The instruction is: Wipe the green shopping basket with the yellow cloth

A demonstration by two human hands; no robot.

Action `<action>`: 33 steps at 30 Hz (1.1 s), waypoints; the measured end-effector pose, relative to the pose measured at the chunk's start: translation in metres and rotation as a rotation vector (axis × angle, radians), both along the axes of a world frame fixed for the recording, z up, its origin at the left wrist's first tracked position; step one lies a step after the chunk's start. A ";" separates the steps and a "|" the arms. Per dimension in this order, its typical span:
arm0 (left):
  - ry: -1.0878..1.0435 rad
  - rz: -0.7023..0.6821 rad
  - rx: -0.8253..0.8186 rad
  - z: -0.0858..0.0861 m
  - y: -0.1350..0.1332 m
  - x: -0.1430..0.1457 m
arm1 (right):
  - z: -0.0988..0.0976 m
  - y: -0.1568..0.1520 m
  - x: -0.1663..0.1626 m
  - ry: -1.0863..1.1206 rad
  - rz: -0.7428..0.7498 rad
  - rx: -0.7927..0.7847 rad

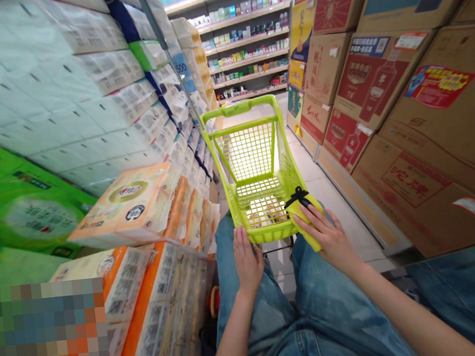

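A lime-green shopping basket point(268, 235) with mesh walls stands before my knees, its handle at the far end. A few small items, too unclear to name, lie at its bottom. My left hand point(247, 258) is at the near left corner, its fingers straight and touching the rim; the palm side is hidden. At the near right corner, my right hand point(324, 234) has its fingers over a yellow pouch point(310, 238) with a black bow point(298, 195), holding it against the basket's edge. The thumb of that hand is out of sight.
Stacked tissue packs point(126, 205) crowd the left side. Large cardboard boxes point(440, 147) line the right on a low platform point(348, 190). Shelves point(246, 48) of small goods close off the aisle's far end. Another person's jeans point(462, 290) show at lower right.
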State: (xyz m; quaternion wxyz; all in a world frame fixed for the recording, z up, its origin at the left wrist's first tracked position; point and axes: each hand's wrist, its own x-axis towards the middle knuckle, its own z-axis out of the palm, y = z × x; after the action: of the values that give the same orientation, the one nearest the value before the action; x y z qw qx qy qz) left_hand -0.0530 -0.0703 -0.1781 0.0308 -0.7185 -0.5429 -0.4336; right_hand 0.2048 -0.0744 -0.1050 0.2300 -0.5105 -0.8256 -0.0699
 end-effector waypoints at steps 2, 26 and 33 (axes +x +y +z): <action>-0.009 0.001 0.003 0.000 0.000 0.000 | -0.003 -0.001 -0.001 0.028 -0.048 -0.006; 0.007 -0.004 -0.012 0.001 -0.002 -0.002 | -0.001 -0.013 -0.104 0.087 0.127 -0.029; 0.003 0.004 0.013 0.002 0.000 0.001 | -0.005 -0.009 -0.016 0.112 -0.057 -0.045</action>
State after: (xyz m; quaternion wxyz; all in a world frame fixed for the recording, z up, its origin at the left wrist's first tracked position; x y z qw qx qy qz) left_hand -0.0516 -0.0704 -0.1761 0.0371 -0.7178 -0.5416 -0.4359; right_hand 0.1890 -0.0835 -0.1105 0.2622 -0.5421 -0.7978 -0.0291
